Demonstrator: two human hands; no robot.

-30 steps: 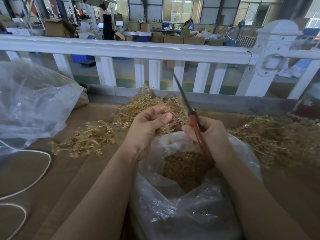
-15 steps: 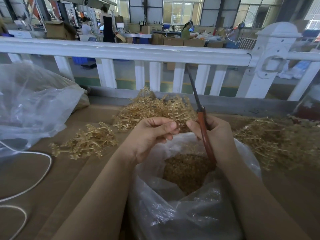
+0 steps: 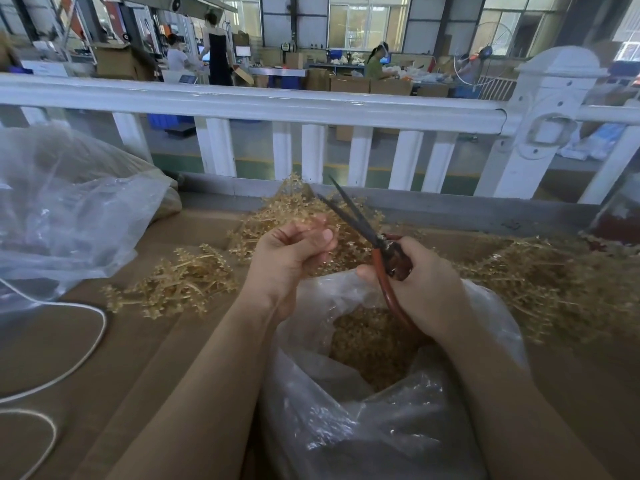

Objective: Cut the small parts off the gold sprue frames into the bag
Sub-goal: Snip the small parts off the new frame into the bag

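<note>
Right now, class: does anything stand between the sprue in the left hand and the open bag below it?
Nothing visible does. The left hand pinches the sprue frame above the bag, whose mouth gapes open.

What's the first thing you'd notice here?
The scissors with open dark blades and red handles, held in the right hand above a clear bag of gold bits. Beside them the left hand pinches a gold sprue frame; more gold frames lie on the brown table.
</note>
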